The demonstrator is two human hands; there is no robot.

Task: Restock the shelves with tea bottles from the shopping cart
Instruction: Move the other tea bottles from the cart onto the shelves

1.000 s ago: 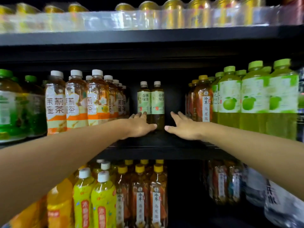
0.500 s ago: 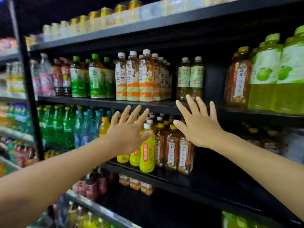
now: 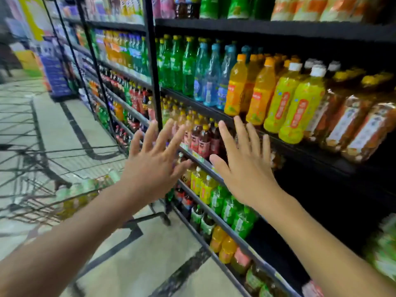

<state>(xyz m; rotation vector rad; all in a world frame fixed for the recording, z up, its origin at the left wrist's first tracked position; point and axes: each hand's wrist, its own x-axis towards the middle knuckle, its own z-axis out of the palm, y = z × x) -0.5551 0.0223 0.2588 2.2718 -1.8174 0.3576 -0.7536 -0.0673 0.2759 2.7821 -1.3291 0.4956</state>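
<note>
While both arms reach out, I see left hand and right hand empty, fingers spread, before shelves. Tea bottles lie blurred in cart, lower left.

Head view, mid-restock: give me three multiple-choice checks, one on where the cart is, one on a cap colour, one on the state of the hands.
1. Where is the shopping cart?
A. Lower left, on the aisle floor
B. Far right
C. On a shelf

2. What cap colour do the two yellow-green bottles at the shelf front have?
A. Green
B. White
C. Black

3. What are the left hand and right hand doing?
A. Each grips a bottle
B. Both pushing the cart
C. Both open, holding nothing

Answers:
1 A, its wire basket shows at lower left.
2 B, both caps are white.
3 C, fingers spread, nothing held.
</note>
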